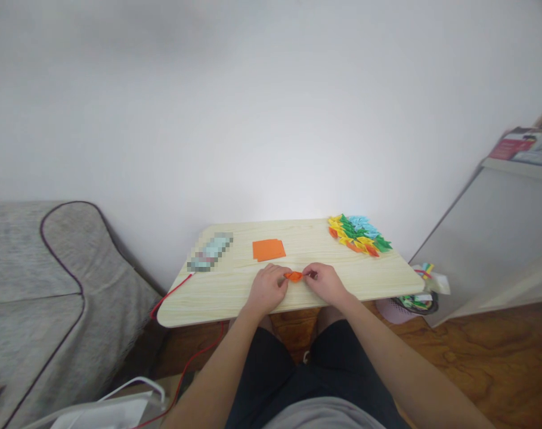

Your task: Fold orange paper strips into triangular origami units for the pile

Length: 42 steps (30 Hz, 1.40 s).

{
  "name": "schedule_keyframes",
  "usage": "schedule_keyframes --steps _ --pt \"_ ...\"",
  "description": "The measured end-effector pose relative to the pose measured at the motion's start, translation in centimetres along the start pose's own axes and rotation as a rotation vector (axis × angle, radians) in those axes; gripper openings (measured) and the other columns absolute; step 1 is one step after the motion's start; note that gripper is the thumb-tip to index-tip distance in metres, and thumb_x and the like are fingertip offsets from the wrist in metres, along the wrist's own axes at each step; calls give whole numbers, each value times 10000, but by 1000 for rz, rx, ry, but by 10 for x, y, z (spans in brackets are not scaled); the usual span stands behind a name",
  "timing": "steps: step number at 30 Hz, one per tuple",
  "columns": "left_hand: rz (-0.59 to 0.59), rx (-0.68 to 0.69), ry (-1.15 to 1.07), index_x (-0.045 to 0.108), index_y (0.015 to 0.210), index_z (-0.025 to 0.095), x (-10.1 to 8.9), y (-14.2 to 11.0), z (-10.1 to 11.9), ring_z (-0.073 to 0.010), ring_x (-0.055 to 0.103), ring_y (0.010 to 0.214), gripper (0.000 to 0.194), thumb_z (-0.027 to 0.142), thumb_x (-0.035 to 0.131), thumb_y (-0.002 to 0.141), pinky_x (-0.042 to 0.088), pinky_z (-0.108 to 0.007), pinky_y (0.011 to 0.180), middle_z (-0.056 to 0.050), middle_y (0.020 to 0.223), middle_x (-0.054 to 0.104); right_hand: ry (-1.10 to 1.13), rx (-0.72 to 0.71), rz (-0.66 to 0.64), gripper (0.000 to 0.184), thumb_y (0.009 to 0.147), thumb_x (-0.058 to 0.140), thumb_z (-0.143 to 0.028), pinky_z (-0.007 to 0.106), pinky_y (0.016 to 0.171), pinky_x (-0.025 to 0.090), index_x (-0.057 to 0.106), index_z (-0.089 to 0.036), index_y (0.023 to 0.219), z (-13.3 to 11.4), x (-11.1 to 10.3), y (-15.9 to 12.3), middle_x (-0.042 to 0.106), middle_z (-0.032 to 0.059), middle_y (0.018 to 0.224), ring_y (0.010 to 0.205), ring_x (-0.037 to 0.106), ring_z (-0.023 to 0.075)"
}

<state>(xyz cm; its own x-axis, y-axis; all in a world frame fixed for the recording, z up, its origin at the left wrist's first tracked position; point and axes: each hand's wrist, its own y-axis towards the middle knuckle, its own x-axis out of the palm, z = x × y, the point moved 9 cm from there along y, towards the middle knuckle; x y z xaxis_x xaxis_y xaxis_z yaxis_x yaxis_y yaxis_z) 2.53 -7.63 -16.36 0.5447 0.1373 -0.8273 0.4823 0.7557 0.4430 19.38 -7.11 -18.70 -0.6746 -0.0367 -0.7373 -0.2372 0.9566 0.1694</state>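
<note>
Head view: the only angle here, looking down at a pale wood-grain bench [226, 292] that runs across the middle and lower middle of the frame, up against a plain wall [271, 107].
Folded orange piece [294, 276]: just below the center of the frame, between the two hands, near the bench's front edge. Too small to make out the folds, and I can't tell if it's touching the bench.
Left hand [268, 287]: fingers curled in, thumb and forefinger pretty much closed on the left end of that piece.
Right hand [327, 281]: also curled, fingertips pinched together at the piece's right end.
Orange sheets [268, 250]: a slightly messy little stack, just above the left hand.
Folded paper pile [355, 235]: right of center, on the bench's far right; yellow, green, light blue and orange bits all bunched up.
Pixelated rectangle [210, 252]: left end of the bench, censored so no clue on details, with a red cord [176, 294] by its lower end.
Sofa [24, 256]: gray with dark piping, left side of the frame.
Pink basket [393, 311]: lower right, beside a cabinet [498, 238], with papery stuff in it.
</note>
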Motion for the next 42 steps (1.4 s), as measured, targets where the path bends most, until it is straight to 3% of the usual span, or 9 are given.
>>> schedule_keyframes --steps 10,14,17,24,28,33,37,42 --pt "11 -14 -10 661 1260 187 -2 2 3 -235 672 1119 301 358 626 1015 581 -462 971 -109 1302 668 -41 40 -32 286 1028 646 -351 435 911 606 662 -184 1259 4 -2 7 680 99 1275 1056 696 228" --pt "43 -38 -39 634 1321 196 -7 3 0 -243 674 1104 339 324 623 1008 555 -480 994 -92 1206 703 -74 95 -14 286 1030 643 -351 436 917 605 661 -188 1264 22 -21 4 675 101 1288 1066 694 229" --pt "61 -53 -56 674 1268 229 -8 4 -3 -263 673 1097 310 250 619 964 536 -466 1022 -78 1092 745 -121 179 33 302 1026 648 -352 444 924 603 654 -187 1279 53 -62 -5 669 103 1302 1080 691 236" --pt "75 -40 -68 729 1133 224 -6 8 -7 -293 669 1131 245 265 571 951 515 -473 1038 -78 1145 768 -267 483 238 316 1023 651 -355 448 926 602 651 -188 1291 147 -197 -67 660 103 1320 1095 687 247" --pt "75 -47 -56 739 1109 228 -4 10 -12 -288 672 1136 240 308 571 957 515 -452 1047 -73 1146 776 -313 626 319 322 1024 651 -353 450 926 602 644 -188 1301 183 -239 -98 658 106 1324 1096 687 246" --pt "89 -99 -23 751 1073 241 -3 13 -28 -284 678 1142 264 373 552 960 516 -434 1062 -60 1149 786 -328 674 341 326 1021 655 -351 450 926 602 644 -188 1303 204 -247 -99 655 107 1331 1100 686 247" --pt "92 -174 40 759 1066 221 -8 22 -55 -313 677 1153 296 383 549 933 502 -459 1086 -86 1152 789 -333 655 345 330 1020 657 -350 452 926 602 643 -187 1306 210 -243 -90 654 108 1334 1103 685 248" --pt "75 -285 149 666 1333 193 -21 42 -103 -384 580 1321 543 410 642 837 398 -544 1180 -135 1415 676 -350 638 337 327 1021 655 -352 454 930 601 643 -188 1305 214 -240 -86 654 108 1332 1105 684 248"
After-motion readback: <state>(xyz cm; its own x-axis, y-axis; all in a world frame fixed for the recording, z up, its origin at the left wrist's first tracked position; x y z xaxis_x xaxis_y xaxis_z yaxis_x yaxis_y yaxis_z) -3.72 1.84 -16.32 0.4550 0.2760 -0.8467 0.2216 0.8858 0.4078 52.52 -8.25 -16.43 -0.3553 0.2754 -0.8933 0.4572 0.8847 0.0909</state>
